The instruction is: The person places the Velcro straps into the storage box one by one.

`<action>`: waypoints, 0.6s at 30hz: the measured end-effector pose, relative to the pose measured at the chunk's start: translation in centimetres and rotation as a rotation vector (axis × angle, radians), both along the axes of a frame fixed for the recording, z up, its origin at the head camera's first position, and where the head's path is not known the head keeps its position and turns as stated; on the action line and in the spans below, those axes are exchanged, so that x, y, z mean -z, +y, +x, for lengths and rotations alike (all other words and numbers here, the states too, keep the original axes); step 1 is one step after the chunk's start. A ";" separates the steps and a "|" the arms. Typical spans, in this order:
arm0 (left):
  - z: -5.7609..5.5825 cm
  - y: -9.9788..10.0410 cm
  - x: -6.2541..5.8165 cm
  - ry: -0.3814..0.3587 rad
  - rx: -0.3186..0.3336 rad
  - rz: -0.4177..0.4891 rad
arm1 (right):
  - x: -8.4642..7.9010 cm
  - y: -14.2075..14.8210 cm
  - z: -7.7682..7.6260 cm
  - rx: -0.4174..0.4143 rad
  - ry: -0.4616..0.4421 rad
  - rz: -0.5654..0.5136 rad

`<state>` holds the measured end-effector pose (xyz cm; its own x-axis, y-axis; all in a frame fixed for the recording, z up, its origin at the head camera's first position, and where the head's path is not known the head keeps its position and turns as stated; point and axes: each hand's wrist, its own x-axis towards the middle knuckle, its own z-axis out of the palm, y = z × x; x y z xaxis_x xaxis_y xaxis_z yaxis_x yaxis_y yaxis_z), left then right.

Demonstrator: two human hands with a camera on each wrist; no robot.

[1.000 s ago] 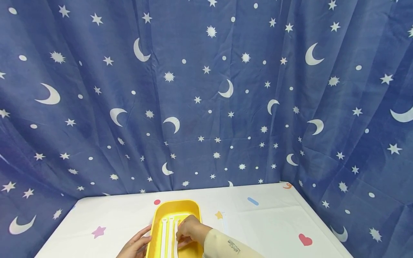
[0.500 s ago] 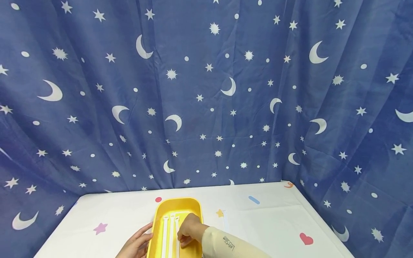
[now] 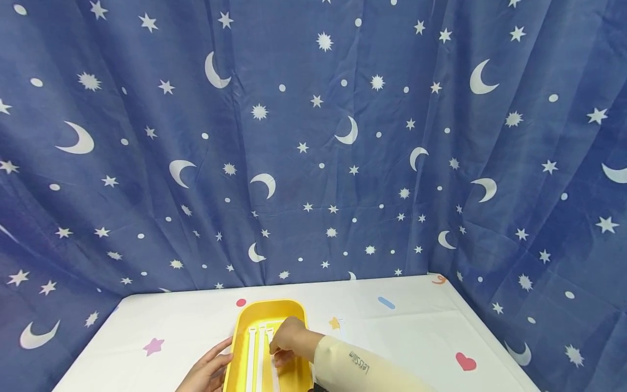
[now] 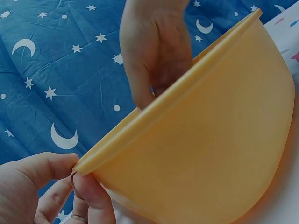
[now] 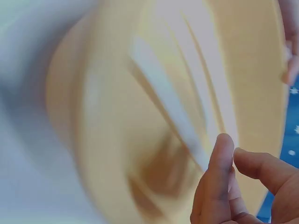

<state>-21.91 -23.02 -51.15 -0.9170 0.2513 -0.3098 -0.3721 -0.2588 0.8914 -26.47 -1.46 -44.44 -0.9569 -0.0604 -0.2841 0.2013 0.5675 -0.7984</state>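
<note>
A yellow tray [image 3: 239,360] stands on the table, holding several white cable ties laid lengthwise, each with a small squarish head. My left hand [image 3: 208,369] grips its left rim; in the left wrist view, thumb and fingers [image 4: 96,189] pinch the edge. Inside the tray, my right hand [image 3: 292,343] is low over the rightmost cable tie [image 3: 271,333], which leans and runs past the fingertips. In the right wrist view, that cable tie [image 5: 170,100] passes behind the fingers [image 5: 219,161], with a slight gap between thumb and forefinger tips. Two cable ties lie straight to its left.
On the white tablecloth [image 3: 392,354], printed with coloured shapes, another thin white strip [image 3: 342,328] lies right of the tray by a printed orange star. A blue curtain [image 3: 313,163] with moons and stars hangs behind the table and along both sides.
The right hand has shifted slightly up and turned within the tray. The rightmost cable tie now leans, its near end swung right. The left hand has kept its grip on the tray.
</note>
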 end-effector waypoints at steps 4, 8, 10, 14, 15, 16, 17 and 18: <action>0.0 0.0 0.1 -0.004 -0.005 0.020 | -2.4 1.7 -0.3 -0.019 -0.027 -0.114; -0.1 0.0 0.0 -0.006 -0.002 0.043 | -4.6 4.3 -1.2 -0.007 -0.019 -0.114; -0.1 0.0 0.0 -0.007 0.002 0.044 | -5.3 5.9 -1.8 0.010 -0.013 -0.121; -0.2 0.0 0.0 -0.008 0.010 0.040 | -5.4 9.4 -3.0 0.058 -0.022 -0.146; -0.2 0.0 0.0 -0.008 0.012 0.039 | -5.3 10.2 -3.2 0.078 -0.027 -0.147; -0.2 0.0 0.1 -0.008 0.014 0.038 | -5.1 11.0 -3.3 0.095 -0.029 -0.146; -0.2 0.0 0.1 -0.008 0.014 0.036 | -4.8 11.7 -3.5 0.113 -0.035 -0.147; -0.3 0.0 0.1 -0.008 0.015 0.033 | -4.6 12.4 -3.4 0.127 -0.036 -0.144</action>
<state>-22.18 -23.01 -51.29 -0.9107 0.2752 -0.3081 -0.3830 -0.2826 0.8795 -29.91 10.93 -39.82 -0.9488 0.0177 -0.3155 0.2940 0.4156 -0.8607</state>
